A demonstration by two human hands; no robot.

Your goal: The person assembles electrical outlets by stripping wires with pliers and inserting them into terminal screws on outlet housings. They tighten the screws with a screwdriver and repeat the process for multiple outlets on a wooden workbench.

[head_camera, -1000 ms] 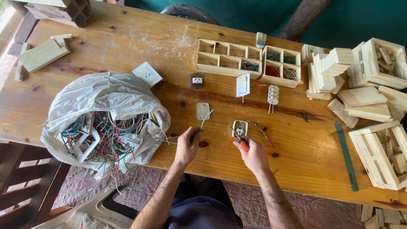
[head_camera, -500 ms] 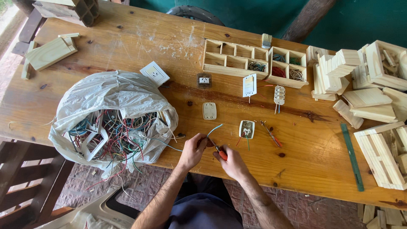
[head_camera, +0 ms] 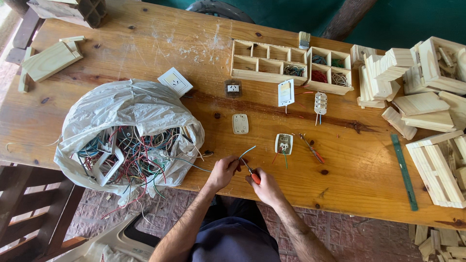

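Big wooden worktop point(head_camera: 145, 43) fills most of the frame, and the largest thing on it is the white plastic bag point(head_camera: 128, 116) at left centre, gaping open with a tangle of coloured wires and a white frame inside. Upper middle there's a wooden divider tray point(head_camera: 291, 60) with more wire coils in its right-hand cells, and stacks of wooden blocks and crates point(head_camera: 427, 97) crowd the right edge, with a green ruler point(head_camera: 404, 171) lying beside them. Between those, loose wall-plate bits are scattered: a white cover plate point(head_camera: 240, 123), a socket insert point(head_camera: 284, 143) with short wires hanging off it, and a spare red-handled tool point(head_camera: 311, 148) just right of that. The action is at the near edge, lower middle. The left hand point(head_camera: 223, 172) has its fingers pinched shut on a thin light-blue wire point(head_camera: 246, 152), which runs up and to the right from the fingertips, free end pointing toward the socket insert. The right hand point(head_camera: 264, 187) is closed around a small orange-handled tool point(head_camera: 251, 173), whose tip points up-left and meets the wire right beside the left fingertips. Both hands sit close together, nearly touching. There's bare wood ahead of them up to the cover plate, with the bag's spilled wires close on the left.
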